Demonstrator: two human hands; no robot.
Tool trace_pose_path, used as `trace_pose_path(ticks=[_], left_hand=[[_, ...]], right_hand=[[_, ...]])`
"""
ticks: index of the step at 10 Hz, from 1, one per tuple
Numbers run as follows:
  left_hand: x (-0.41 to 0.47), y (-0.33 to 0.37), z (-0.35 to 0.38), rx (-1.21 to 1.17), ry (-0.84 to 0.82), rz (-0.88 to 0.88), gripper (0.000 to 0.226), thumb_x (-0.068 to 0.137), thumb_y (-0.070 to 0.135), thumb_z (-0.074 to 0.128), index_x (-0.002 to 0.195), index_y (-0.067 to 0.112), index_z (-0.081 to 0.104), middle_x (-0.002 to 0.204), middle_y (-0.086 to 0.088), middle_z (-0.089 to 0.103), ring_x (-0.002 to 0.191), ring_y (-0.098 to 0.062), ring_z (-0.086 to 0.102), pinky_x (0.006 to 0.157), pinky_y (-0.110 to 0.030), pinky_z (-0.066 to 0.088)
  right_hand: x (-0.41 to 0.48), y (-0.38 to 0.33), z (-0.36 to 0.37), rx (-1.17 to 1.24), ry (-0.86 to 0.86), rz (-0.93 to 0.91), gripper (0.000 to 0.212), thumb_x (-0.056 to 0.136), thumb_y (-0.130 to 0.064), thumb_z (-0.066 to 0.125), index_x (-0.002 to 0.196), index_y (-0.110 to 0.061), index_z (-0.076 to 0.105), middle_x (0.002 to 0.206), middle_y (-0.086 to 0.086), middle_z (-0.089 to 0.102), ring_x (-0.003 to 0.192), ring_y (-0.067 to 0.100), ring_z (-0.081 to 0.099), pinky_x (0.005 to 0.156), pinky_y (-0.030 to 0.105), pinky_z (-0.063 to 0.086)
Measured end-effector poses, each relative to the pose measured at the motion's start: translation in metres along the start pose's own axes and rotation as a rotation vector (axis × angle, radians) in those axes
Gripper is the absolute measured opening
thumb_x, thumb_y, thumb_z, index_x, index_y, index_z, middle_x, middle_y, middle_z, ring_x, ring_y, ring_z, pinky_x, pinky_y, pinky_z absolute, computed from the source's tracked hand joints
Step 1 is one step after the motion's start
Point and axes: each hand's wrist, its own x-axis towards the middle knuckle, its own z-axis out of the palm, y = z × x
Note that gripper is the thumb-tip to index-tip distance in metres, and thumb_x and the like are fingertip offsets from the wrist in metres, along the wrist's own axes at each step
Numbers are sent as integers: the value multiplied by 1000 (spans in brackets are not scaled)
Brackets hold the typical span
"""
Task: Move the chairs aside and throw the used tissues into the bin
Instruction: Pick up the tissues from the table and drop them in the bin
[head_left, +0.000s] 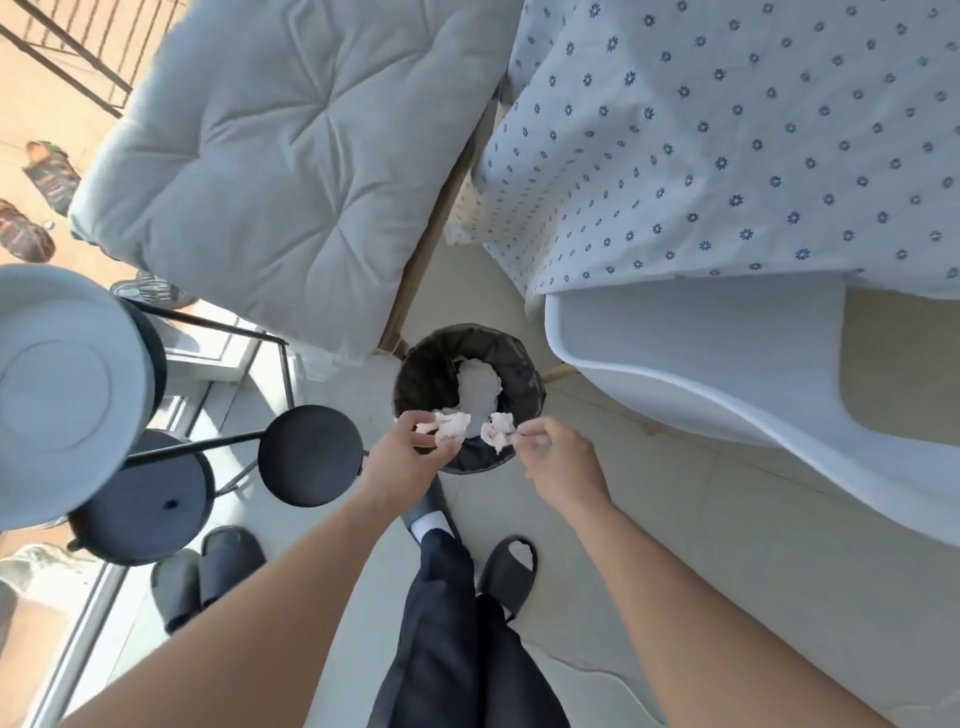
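A small round bin (431, 374) with a black liner stands on the floor ahead of my feet, with white paper lying inside it. My left hand (405, 457) is shut on a crumpled white tissue (451, 426) over the bin's near rim. My right hand (558, 462) pinches a second crumpled tissue (497, 430) above the same rim. A white moulded chair (727, 374) stands to the right of the bin. A wooden chair with a grey tufted cushion (280, 171) stands behind it on the left.
A table under a white flowered cloth (727, 135) fills the upper right. Left of me stands a black metal stand with round discs (310, 456) and a white round top (57, 389). Dark slippers (208, 571) lie by a glass door track on the left.
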Motion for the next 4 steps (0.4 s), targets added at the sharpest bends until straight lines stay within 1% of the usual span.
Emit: trace_pose_path(ticks=[1, 2, 3, 4], left_hand=[[-8, 7, -4, 29, -7, 10, 57, 92, 50, 74, 142, 37, 50, 124, 6, 67, 100, -19, 71, 86, -38, 61], [-24, 15, -11, 39, 4, 22, 58, 94, 47, 72, 146, 33, 49, 126, 6, 69, 97, -18, 72, 86, -38, 62], [-45, 27, -24, 61, 19, 39, 58, 95, 46, 70, 147, 32, 50, 123, 9, 70, 96, -13, 71, 78, -33, 62], [-81, 51, -42, 50, 38, 90, 55, 95, 44, 70, 146, 31, 52, 120, 11, 71, 98, -13, 71, 75, -29, 59]], right_hand=[[-8, -1, -4, 3, -3, -16, 8, 96, -41, 66, 100, -35, 69, 101, -14, 74, 84, 17, 75, 79, 36, 60], [-26, -9, -16, -3, -17, -36, 15, 98, -41, 65, 107, -30, 70, 105, -15, 71, 94, 17, 73, 84, 34, 57], [-47, -32, -37, -3, -5, -62, 20, 100, -41, 63, 112, -27, 70, 111, -14, 70, 102, 7, 61, 85, 26, 45], [-79, -68, -61, 22, -17, -119, 21, 100, -43, 61, 115, -30, 68, 114, -16, 70, 105, 3, 60, 81, 20, 41]])
